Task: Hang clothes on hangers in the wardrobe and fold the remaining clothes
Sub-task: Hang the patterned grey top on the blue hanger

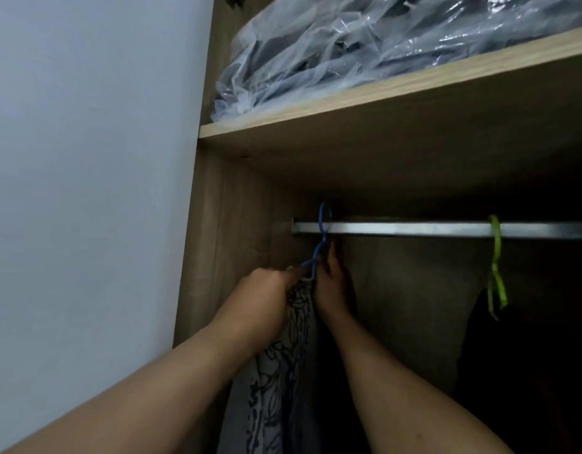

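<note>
Two hangers are sitting on the one metal rail: a blue hanger hooked at the rail's left end, close to the wardrobe's side panel, and a green hanger well apart to the right, leaving a bare stretch of rail between them. One patterned garment is hanging from the blue hanger. The left hand is curling around the garment's top by the hanger's neck. The right hand is pinching the blue hanger just under the rail. One plastic-wrapped bundle is lying on the shelf above, overhanging its front edge slightly.
</note>
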